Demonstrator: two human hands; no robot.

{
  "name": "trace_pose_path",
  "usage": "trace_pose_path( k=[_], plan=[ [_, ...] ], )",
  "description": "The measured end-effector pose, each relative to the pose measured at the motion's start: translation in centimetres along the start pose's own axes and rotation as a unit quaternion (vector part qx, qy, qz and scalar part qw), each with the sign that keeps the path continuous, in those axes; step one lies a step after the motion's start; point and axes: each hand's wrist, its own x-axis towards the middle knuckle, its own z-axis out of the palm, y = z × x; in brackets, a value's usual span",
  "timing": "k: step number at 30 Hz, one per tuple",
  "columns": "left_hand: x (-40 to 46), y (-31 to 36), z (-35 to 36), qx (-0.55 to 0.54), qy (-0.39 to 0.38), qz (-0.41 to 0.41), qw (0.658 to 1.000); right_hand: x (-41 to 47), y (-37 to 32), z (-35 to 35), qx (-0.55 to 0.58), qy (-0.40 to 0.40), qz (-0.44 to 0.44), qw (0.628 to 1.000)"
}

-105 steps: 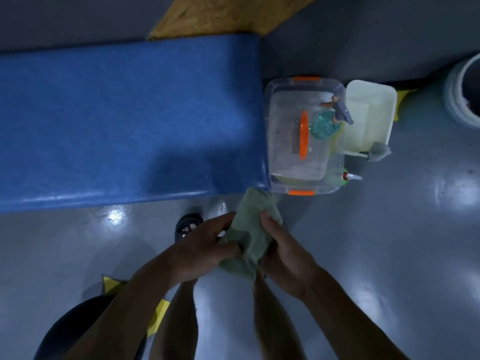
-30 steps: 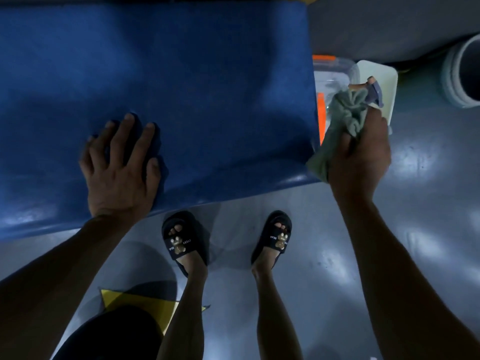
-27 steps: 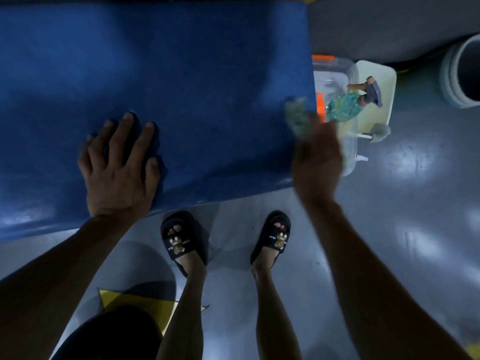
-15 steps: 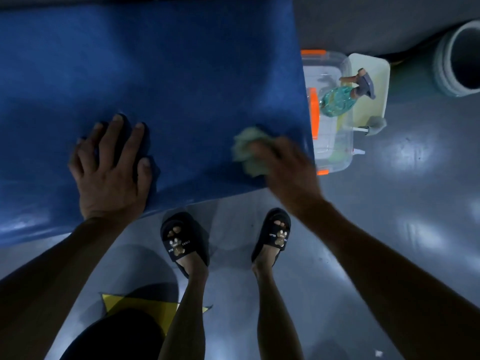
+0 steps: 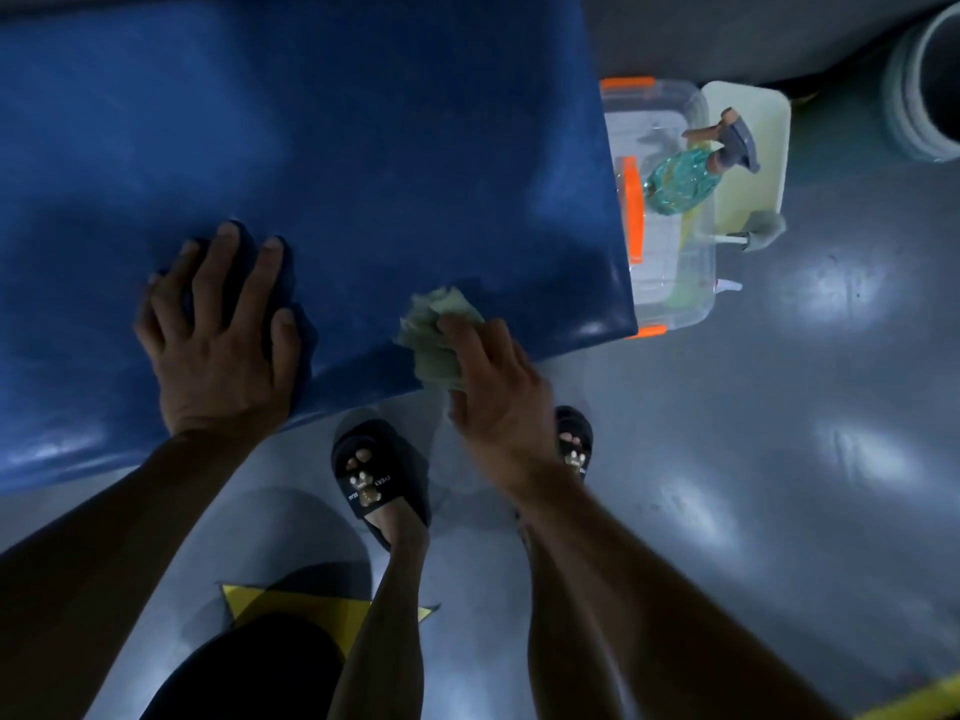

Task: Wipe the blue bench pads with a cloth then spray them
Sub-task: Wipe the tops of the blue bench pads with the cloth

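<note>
The blue bench pad [image 5: 337,148] fills the upper left of the head view. My left hand [image 5: 221,335] lies flat on it near its front edge, fingers spread. My right hand [image 5: 493,387] grips a crumpled pale green cloth [image 5: 436,335] and holds it against the pad's front edge, close to the right corner. A teal spray bottle [image 5: 685,179] with a grey trigger head lies in the clear plastic box [image 5: 670,298] right of the pad.
A clear box with orange latches and a pale yellow tub [image 5: 753,148] sit on the grey floor beside the pad's right end. A white bucket [image 5: 924,80] stands at the top right. My feet in black sandals [image 5: 379,475] are below the pad edge.
My right hand swept the cloth from beside the box leftward onto the pad and down to its front edge. My left hand has stayed flat on the pad.
</note>
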Motion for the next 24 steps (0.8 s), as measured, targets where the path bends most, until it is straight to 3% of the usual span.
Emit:
trace_pose_path(
  k=[2,5,9,13,17,20,22,24],
  plan=[
    [0.1,0.2,0.0,0.0,0.0,0.006,1.0,0.0,5.2,-2.5,-0.034,0.014,-0.005,0.999],
    [0.0,0.0,0.1,0.003,0.003,0.003,1.0,0.9,10.4,-5.8,-0.001,0.093,0.146,0.985],
    [0.1,0.1,0.1,0.005,0.007,0.003,1.0,2.0,14.7,-8.0,0.038,0.193,0.307,0.931],
    [0.1,0.1,0.2,0.001,0.014,0.011,1.0,2.2,14.3,-6.6,0.1,0.125,0.32,0.934],
    [-0.1,-0.1,0.4,0.013,0.025,0.015,0.999,4.4,9.6,-3.9,0.023,0.218,0.335,0.916],
    [0.2,-0.1,0.3,0.021,0.016,0.015,1.0,5.9,2.7,-0.3,0.009,0.225,0.183,0.957],
    [0.1,-0.1,0.2,0.019,0.007,0.013,1.0,5.8,-3.1,2.8,-0.032,0.138,0.062,0.988],
    [0.1,-0.4,0.1,0.011,-0.005,0.02,1.0,5.5,-6.7,4.0,-0.066,0.05,-0.073,0.994]
  ],
)
